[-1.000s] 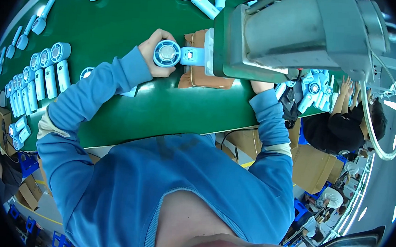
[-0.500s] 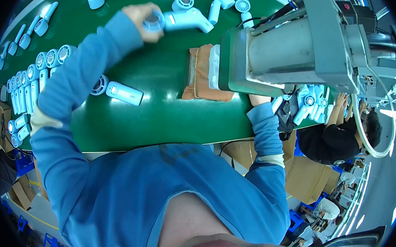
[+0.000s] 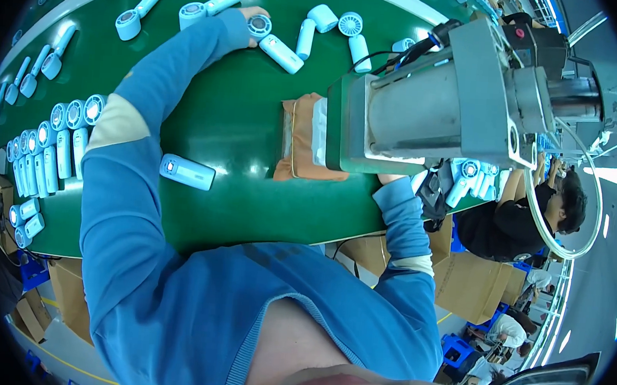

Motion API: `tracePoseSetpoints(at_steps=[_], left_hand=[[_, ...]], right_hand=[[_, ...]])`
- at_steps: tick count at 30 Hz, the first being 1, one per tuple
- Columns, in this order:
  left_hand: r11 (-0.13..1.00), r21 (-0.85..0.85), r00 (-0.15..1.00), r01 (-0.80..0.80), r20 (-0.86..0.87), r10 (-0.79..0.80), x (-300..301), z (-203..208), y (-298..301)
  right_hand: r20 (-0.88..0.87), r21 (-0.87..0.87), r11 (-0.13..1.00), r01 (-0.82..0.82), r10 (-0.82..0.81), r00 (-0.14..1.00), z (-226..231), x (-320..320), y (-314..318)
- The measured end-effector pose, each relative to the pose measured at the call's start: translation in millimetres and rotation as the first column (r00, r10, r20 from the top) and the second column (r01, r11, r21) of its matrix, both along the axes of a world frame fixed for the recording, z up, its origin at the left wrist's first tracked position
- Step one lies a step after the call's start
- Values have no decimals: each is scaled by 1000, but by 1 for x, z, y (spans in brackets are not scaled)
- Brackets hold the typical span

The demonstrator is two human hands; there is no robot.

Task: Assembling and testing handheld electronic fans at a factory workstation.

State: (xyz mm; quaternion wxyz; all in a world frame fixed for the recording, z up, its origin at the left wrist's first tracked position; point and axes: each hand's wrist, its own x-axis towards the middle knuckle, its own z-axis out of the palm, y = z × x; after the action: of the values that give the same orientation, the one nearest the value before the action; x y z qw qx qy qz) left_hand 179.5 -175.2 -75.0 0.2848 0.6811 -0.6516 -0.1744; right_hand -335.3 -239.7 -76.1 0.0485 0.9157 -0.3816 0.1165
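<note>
My left hand [image 3: 255, 14] is at the far side of the table, its fingers curled round the round head of a light-blue handheld fan [image 3: 282, 53]. That fan's handle points toward the near right. Just left of the hand lies another handheld fan [image 3: 193, 14]. My right hand [image 3: 390, 177] is mostly hidden under a grey press machine [image 3: 418, 103], so its fingers do not show. Left of the press lies a brown cloth-covered pad [image 3: 304, 138]. Nearer to me rests one more fan [image 3: 188, 173], its head covered by my left sleeve.
Several fans stand in a tight row [image 3: 57, 150] at the left, and others lie along the far side of the green table [image 3: 249, 217]. More fans [image 3: 469, 179] are piled beyond the press, beside a black bag [image 3: 433, 194]. A co-worker [image 3: 514, 214] sits at the right.
The fan my left hand was swinging now lies farther left on the table. My hand has moved to another fan's head. The whole view has shifted slightly; my right arm keeps its place.
</note>
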Motion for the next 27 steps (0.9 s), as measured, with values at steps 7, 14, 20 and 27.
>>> tracePoseSetpoints(at_steps=[7,14,20,27], left_hand=[[948,-264,982,-176,-114,150,-54,79,145],[930,-282,943,-235,-297,148,-152,73,199],[943,-289,968,-165,-230,100,-176,63,191],[974,-169,968,-151,-227,111,-190,60,171]], right_hand=[[146,294,955,28,-74,987,-6,-1,-13],[180,176,976,-127,95,979,-10,-4,-23],[169,160,979,-127,99,981,-4,-11,-13],[29,94,992,-79,76,997,-12,-7,-18]])
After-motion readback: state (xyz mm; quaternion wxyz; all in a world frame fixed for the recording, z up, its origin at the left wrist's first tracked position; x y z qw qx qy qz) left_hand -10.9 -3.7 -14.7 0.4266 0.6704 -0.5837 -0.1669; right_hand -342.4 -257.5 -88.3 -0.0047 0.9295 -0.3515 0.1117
